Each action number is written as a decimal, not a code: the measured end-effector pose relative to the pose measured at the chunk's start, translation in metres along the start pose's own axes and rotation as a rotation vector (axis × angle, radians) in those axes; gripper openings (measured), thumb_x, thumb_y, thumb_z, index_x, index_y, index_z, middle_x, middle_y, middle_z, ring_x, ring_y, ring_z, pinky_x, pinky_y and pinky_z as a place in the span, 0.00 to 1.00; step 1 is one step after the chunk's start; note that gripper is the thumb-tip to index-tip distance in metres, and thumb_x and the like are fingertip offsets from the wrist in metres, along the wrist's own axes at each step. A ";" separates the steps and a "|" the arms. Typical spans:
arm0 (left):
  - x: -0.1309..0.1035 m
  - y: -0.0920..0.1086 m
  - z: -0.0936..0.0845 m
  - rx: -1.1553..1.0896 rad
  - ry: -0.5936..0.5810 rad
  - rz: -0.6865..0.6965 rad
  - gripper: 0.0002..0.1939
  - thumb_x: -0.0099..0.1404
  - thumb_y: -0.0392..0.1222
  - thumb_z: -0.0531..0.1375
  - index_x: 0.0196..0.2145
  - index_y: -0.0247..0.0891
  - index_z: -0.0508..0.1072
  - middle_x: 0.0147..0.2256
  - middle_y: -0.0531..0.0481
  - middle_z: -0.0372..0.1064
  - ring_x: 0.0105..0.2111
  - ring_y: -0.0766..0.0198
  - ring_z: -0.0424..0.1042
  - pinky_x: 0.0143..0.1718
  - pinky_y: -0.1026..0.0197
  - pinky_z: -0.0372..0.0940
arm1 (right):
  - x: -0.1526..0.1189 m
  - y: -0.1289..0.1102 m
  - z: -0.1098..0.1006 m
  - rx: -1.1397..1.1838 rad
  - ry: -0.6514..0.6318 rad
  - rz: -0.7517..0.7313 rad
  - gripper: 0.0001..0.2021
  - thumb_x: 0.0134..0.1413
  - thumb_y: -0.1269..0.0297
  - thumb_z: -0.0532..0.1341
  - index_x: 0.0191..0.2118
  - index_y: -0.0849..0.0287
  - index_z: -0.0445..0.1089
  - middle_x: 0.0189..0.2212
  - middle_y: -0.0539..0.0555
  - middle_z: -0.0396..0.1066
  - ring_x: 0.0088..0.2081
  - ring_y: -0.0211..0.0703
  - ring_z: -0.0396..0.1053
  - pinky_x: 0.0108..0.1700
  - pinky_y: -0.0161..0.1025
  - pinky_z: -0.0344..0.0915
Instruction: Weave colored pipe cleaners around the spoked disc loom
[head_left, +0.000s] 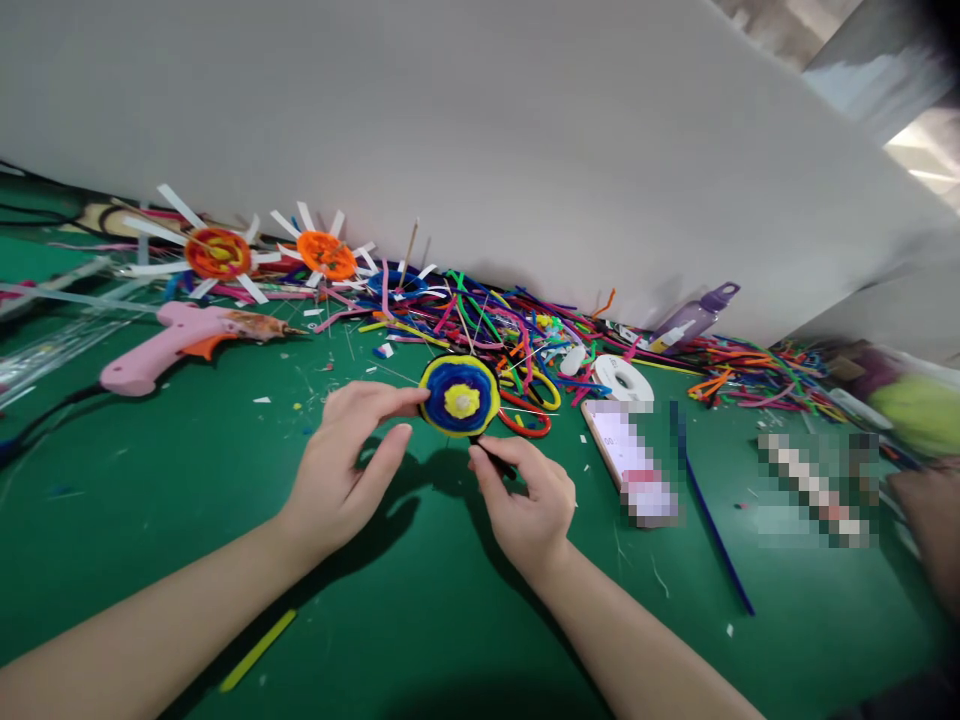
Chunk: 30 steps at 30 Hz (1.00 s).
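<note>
Above the desk (420, 620), the disc (459, 402) looks light and pliable, best taken by its rim, where the left hand (349, 450) rests a fingertip, thumb apart, while the right hand (529, 490) has fingers clamped on a black strip (499, 460).

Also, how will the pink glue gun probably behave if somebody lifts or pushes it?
The glue gun should probably feel stiff, as it looks like hard plastic. The attached cord would likely drag along. Lying on its side, it seems unlikely to roll.
</note>
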<state>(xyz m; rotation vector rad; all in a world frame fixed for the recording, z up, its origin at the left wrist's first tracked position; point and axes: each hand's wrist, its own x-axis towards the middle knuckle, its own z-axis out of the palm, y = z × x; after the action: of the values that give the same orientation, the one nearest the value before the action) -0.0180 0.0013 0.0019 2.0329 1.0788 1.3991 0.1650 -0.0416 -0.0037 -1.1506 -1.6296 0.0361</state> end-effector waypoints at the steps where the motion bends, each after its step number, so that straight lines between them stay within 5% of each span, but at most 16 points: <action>1: 0.001 0.000 0.000 0.013 -0.011 0.000 0.14 0.65 0.39 0.55 0.48 0.45 0.73 0.41 0.47 0.74 0.44 0.50 0.68 0.50 0.49 0.60 | 0.000 0.000 0.000 0.012 -0.006 0.018 0.03 0.57 0.69 0.63 0.37 0.55 0.74 0.27 0.51 0.78 0.25 0.38 0.75 0.29 0.35 0.72; 9: 0.000 -0.002 0.000 0.102 0.002 0.087 0.16 0.66 0.38 0.52 0.49 0.46 0.72 0.37 0.49 0.75 0.41 0.51 0.69 0.52 0.46 0.55 | 0.005 -0.001 -0.001 0.035 0.014 0.093 0.03 0.57 0.68 0.62 0.35 0.56 0.74 0.24 0.50 0.76 0.24 0.37 0.72 0.26 0.33 0.70; 22: 0.003 -0.013 0.003 0.149 0.056 0.083 0.13 0.64 0.38 0.61 0.46 0.54 0.74 0.35 0.52 0.76 0.40 0.52 0.71 0.49 0.47 0.56 | 0.006 0.000 0.000 0.074 0.013 0.160 0.03 0.56 0.69 0.62 0.34 0.58 0.74 0.25 0.50 0.76 0.23 0.35 0.71 0.24 0.31 0.69; 26: 0.006 -0.017 0.002 0.231 0.002 0.153 0.18 0.66 0.39 0.60 0.53 0.50 0.69 0.37 0.50 0.77 0.41 0.51 0.71 0.46 0.49 0.58 | 0.005 0.003 0.000 0.105 0.011 0.155 0.02 0.56 0.70 0.63 0.35 0.58 0.74 0.26 0.51 0.77 0.25 0.36 0.73 0.27 0.31 0.71; 30: 0.008 -0.017 -0.001 0.306 0.016 0.246 0.14 0.65 0.39 0.61 0.49 0.44 0.70 0.33 0.50 0.74 0.37 0.54 0.71 0.42 0.53 0.60 | 0.002 0.004 0.000 0.128 -0.012 0.133 0.03 0.56 0.70 0.63 0.36 0.58 0.74 0.27 0.51 0.76 0.26 0.37 0.74 0.29 0.32 0.71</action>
<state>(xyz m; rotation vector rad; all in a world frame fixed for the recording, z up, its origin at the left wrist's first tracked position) -0.0232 0.0181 -0.0056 2.4474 1.1388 1.4403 0.1679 -0.0382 -0.0038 -1.1594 -1.5361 0.2304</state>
